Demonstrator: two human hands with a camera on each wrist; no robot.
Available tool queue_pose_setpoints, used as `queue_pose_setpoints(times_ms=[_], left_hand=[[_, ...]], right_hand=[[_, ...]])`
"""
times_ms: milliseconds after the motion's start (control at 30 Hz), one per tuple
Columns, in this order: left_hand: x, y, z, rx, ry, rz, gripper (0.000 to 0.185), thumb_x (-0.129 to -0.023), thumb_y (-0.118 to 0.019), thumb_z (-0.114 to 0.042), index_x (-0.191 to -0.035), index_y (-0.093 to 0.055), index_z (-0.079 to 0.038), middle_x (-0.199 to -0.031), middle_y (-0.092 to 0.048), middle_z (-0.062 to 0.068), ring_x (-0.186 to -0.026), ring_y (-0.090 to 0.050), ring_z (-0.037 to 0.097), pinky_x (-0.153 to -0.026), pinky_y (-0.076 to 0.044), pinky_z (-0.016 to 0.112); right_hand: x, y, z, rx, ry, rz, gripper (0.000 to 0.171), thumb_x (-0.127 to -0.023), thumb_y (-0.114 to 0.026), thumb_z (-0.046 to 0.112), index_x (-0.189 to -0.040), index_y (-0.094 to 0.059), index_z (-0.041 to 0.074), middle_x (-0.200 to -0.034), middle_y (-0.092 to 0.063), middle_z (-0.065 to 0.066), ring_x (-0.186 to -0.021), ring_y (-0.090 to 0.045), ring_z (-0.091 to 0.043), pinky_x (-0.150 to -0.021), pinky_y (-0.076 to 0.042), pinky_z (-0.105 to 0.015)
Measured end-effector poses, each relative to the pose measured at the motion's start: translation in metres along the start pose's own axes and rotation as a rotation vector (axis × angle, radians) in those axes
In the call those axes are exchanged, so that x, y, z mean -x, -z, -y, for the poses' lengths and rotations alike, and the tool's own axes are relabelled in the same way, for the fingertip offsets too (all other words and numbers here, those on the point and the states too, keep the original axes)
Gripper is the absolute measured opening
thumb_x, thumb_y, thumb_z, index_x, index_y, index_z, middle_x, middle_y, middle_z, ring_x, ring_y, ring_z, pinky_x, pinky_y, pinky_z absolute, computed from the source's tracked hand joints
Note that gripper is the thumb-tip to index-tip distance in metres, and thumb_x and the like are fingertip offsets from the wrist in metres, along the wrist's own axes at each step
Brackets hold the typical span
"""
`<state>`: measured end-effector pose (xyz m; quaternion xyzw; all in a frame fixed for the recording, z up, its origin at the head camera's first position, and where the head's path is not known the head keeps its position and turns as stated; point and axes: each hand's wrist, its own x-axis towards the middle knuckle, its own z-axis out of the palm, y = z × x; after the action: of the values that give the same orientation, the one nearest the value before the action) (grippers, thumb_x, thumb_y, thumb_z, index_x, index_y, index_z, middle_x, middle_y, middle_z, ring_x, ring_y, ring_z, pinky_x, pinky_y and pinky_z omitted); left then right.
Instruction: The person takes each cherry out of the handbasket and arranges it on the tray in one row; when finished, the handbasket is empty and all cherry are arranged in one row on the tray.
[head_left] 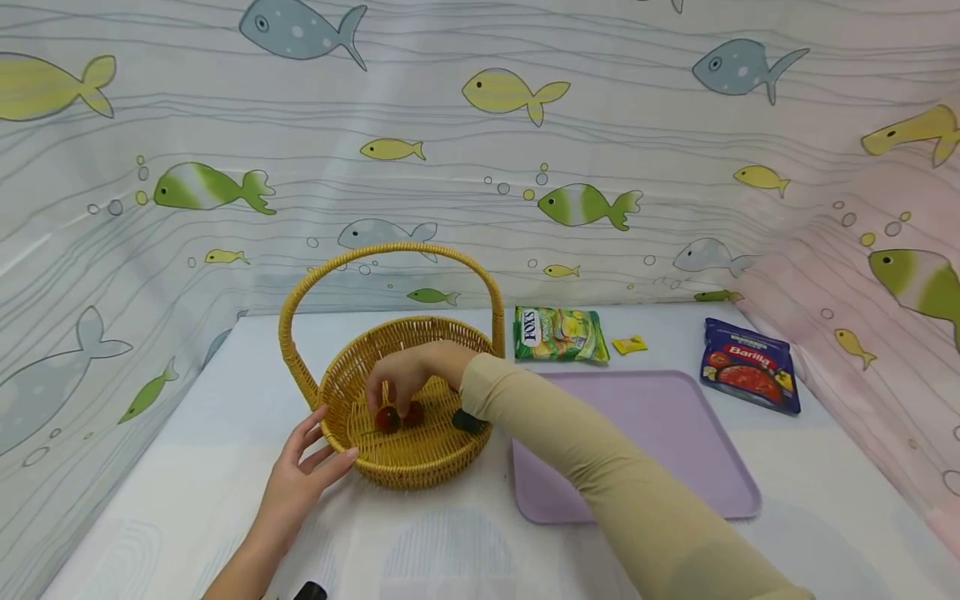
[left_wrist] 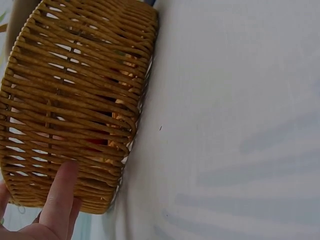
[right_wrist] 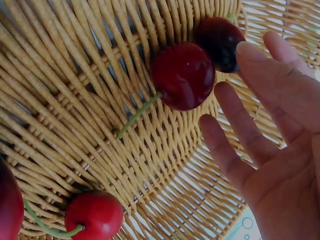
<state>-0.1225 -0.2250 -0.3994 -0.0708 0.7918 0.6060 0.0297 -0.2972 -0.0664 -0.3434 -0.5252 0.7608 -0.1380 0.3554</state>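
A woven wicker basket (head_left: pixel 420 477) with a tall arched handle holds several cherries. Inside it, my right hand (head_left: pixel 405 372) hovers low over a red cherry (head_left: pixel 387 420), its fingers spread and loosely bent. In the right wrist view the thumb tip lies against or very near a dark cherry (right_wrist: pixel 220 45); a deep red cherry with a green stem (right_wrist: pixel 183 76) sits beside that one. A brighter red cherry (right_wrist: pixel 94 215) lies farther off. Fairly straight fingers of my left hand (head_left: pixel 300 471) touch the basket's near left side; one presses the woven wall in the left wrist view.
Right of the basket lies a lilac tray (head_left: pixel 660 417), partly under my right sleeve. Behind it are a green Fox's candy bag (head_left: pixel 561 335) and a small yellow wrapped candy (head_left: pixel 629 344). A blue Barilla pouch (head_left: pixel 750 367) lies far right. A dark item (head_left: pixel 468 421) shows in the basket.
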Motion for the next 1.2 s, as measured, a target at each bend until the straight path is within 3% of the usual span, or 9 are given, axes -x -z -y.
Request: queue_pose_setpoints(times_ms=[233,467,767,1033,1200], left_hand=[[0.0,0.0,0.0,-0.004,0.001,-0.002,0.081,-0.088,-0.067,-0.025,-0.15,-0.014,-0.024,-0.148,-0.016,0.019,-0.13,-0.032,0.037,-0.092,-0.045,0.039],[0.0,-0.001,-0.001,-0.002,0.003,0.006,0.082,-0.088,-0.067,-0.025,-0.15,-0.014,-0.024,-0.148,-0.016,0.019,-0.13,-0.032,0.036,-0.091,-0.046,0.037],[0.002,-0.001,-0.003,0.004,0.005,0.011,0.081,-0.088,-0.066,-0.024,-0.15,-0.014,-0.024,-0.149,-0.015,0.019,-0.13,-0.031,0.037,-0.091,-0.046,0.036],[0.003,-0.001,-0.004,-0.003,0.012,0.007,0.083,-0.087,-0.067,-0.025,-0.15,-0.013,-0.024,-0.148,-0.016,0.02,-0.13,-0.031,0.037,-0.094,-0.043,0.044],[0.003,-0.001,-0.004,0.002,0.018,0.004,0.083,-0.087,-0.067,-0.026,-0.15,-0.013,-0.024,-0.149,-0.015,0.019,-0.131,-0.031,0.037,-0.093,-0.044,0.041]], right_hand=[[-0.008,-0.005,0.0,0.075,-0.035,0.038,0.034,-0.079,-0.068,-0.01,-0.105,-0.069,0.012,-0.107,-0.059,0.005,-0.1,-0.055,-0.009,-0.076,-0.047,-0.017],[-0.007,-0.009,0.002,0.058,-0.087,0.069,0.033,-0.079,-0.069,-0.01,-0.104,-0.068,0.011,-0.101,-0.06,0.004,-0.094,-0.056,-0.008,-0.071,-0.05,-0.02],[0.009,0.006,0.008,0.082,-0.022,-0.058,0.029,-0.076,-0.075,0.0,-0.102,-0.069,0.013,-0.098,-0.061,0.005,-0.094,-0.056,-0.007,-0.075,-0.046,-0.017],[0.041,0.013,0.01,0.002,-0.001,-0.195,0.026,-0.076,-0.075,0.001,-0.097,-0.065,0.014,-0.094,-0.061,0.002,-0.084,-0.061,-0.011,-0.072,-0.049,-0.019],[0.065,0.012,0.012,-0.009,-0.001,-0.233,0.025,-0.077,-0.075,0.003,-0.097,-0.065,0.013,-0.093,-0.06,0.002,-0.084,-0.06,-0.011,-0.072,-0.049,-0.02]])
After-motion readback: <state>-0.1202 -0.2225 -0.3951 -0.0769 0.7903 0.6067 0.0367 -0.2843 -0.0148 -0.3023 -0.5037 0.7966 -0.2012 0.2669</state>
